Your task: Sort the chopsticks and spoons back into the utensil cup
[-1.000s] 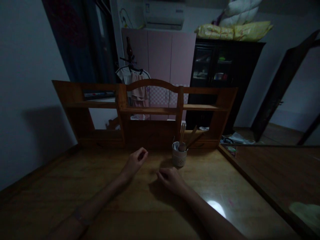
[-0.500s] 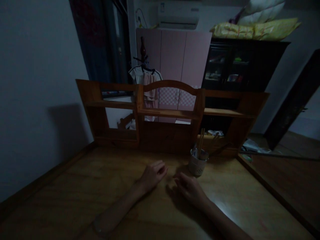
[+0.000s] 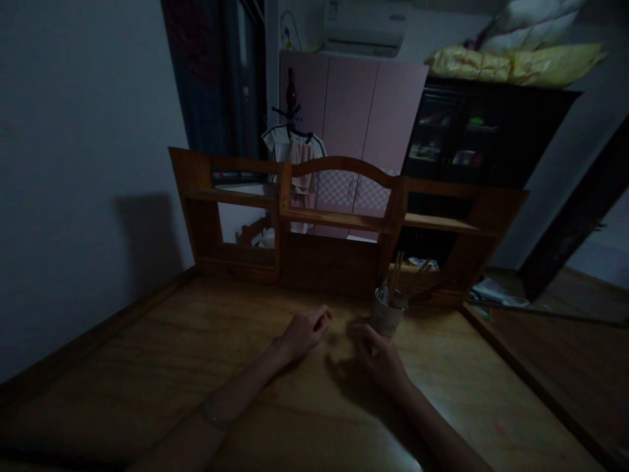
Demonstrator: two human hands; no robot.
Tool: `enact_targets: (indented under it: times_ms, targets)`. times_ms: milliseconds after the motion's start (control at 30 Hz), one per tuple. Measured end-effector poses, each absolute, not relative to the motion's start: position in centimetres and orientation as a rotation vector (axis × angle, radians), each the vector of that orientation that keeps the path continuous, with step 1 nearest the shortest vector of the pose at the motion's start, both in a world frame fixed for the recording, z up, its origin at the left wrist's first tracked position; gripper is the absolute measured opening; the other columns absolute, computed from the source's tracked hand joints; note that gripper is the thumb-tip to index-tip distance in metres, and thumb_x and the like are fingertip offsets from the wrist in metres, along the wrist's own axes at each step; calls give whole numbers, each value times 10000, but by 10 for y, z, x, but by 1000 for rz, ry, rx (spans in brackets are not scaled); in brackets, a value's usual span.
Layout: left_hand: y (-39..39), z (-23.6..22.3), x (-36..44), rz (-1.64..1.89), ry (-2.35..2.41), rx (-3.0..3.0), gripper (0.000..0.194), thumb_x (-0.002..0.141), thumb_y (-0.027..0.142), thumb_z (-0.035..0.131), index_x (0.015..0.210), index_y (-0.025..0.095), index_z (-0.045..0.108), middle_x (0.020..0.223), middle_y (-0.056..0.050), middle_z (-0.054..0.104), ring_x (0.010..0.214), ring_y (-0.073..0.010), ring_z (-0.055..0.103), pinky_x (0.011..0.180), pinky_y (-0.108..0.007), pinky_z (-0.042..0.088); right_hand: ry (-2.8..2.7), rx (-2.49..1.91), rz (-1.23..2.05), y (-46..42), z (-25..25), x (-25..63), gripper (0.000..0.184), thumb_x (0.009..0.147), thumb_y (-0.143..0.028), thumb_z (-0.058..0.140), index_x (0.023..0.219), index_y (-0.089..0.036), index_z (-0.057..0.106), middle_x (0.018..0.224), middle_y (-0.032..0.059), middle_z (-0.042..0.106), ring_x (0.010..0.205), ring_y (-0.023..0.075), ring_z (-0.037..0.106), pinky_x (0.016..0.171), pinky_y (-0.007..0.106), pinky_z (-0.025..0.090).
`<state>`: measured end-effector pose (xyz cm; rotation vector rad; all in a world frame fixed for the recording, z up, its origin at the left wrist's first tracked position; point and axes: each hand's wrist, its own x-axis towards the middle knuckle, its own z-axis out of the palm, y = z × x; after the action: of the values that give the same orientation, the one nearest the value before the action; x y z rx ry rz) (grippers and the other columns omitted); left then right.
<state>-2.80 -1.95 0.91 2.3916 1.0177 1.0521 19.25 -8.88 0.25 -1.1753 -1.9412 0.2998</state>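
Just beyond right hand (image 3: 382,359), cup (image 3: 387,319) with sticks (image 3: 395,278), then shelving (image 3: 331,262); grip unclear, left hand (image 3: 303,333) likewise.

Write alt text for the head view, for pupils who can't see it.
A person's left hand and right hand curl over a wooden desk, the right nearer a pale cup holding sticks. Behind stand wooden shelves and a pink wardrobe.

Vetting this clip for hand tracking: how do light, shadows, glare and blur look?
Head view: dim throughout; in the head view, the right hand looks slightly smeared at the fingertips and shadows the desk; in the head view, pale glare lies beside the right forearm, and a dark shadow falls on the wall.
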Motion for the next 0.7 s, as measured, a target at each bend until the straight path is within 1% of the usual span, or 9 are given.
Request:
enact_targets:
  times_ms: [200, 300, 400, 467, 500, 567, 600, 633, 700]
  targets:
    - [-11, 0, -30, 1044, 1056, 2432, 143, 835, 136, 439, 762, 167, 559, 777, -22, 591, 733, -151, 535, 683, -234, 368, -1989, -1199, 71, -88, -4, 199, 184, 923, -203, 440, 984, -180, 613, 819, 38, 657, 664, 129, 584, 613, 224, 421]
    - [-10, -2, -31, 1036, 1043, 2451, 165, 833, 129, 413, 752, 163, 552, 771, -30, 583, 732, -158, 525, 674, -242, 358, -2063, -1183, -231, -87, 9, 212, 186, 905, -191, 460, 960, -165, 635, 751, 44, 654, 619, 134, 571, 614, 246, 416]
    - [-9, -3, -31, 999, 1002, 2463, 194, 799, 85, 382, 732, 162, 548, 756, -31, 577, 721, -158, 518, 674, -248, 350, -2004, -1182, -529, -94, 43, 236, 175, 882, -183, 497, 964, -170, 651, 750, 57, 650, 678, 157, 590, 696, 287, 448]
    - [-7, -4, -31, 986, 978, 2468, 203, 753, 51, 373, 702, 161, 537, 729, -26, 567, 699, -154, 512, 656, -246, 339, -1813, -1156, -683, -103, 71, 255, 204, 858, -193, 543, 1032, -190, 649, 861, 74, 660, 813, 186, 609, 797, 332, 467]
    - [-6, -4, -31, 985, 970, 2469, 205, 735, 41, 371, 691, 160, 531, 716, -24, 562, 689, -152, 509, 645, -244, 333, -1681, -1145, -758, -108, 85, 266, 245, 845, -208, 569, 1081, -197, 636, 976, 91, 653, 919, 209, 603, 863, 370, 460]
    - [-4, -6, -31, 987, 957, 2470, 204, 715, 34, 370, 684, 160, 527, 706, -22, 556, 681, -151, 505, 634, -244, 323, -1349, -1117, -877, -116, 107, 287, 430, 801, -270, 645, 1212, -175, 563, 1173, 134, 585, 1125, 273, 529, 973, 460, 406]
    - [-4, -6, -31, 988, 952, 2471, 203, 710, 33, 371, 685, 160, 528, 705, -21, 555, 680, -152, 503, 634, -244, 320, -1203, -1101, -887, -119, 113, 297, 544, 770, -308, 686, 1264, -162, 512, 1236, 156, 542, 1177, 295, 493, 994, 486, 387]
    - [-3, -7, -31, 987, 947, 2471, 203, 708, 34, 372, 687, 160, 529, 706, -21, 555, 680, -151, 502, 635, -244, 318, -1094, -1095, -844, -120, 116, 308, 630, 747, -335, 713, 1301, -161, 466, 1283, 171, 500, 1198, 301, 479, 982, 482, 403]
    - [-3, -7, -31, 981, 937, 2471, 199, 709, 38, 378, 692, 162, 533, 713, -20, 561, 685, -151, 504, 638, -242, 317, -951, -1093, -665, -120, 111, 330, 704, 737, -377, 726, 1332, -175, 408, 1307, 185, 473, 1170, 290, 513, 913, 443, 466]
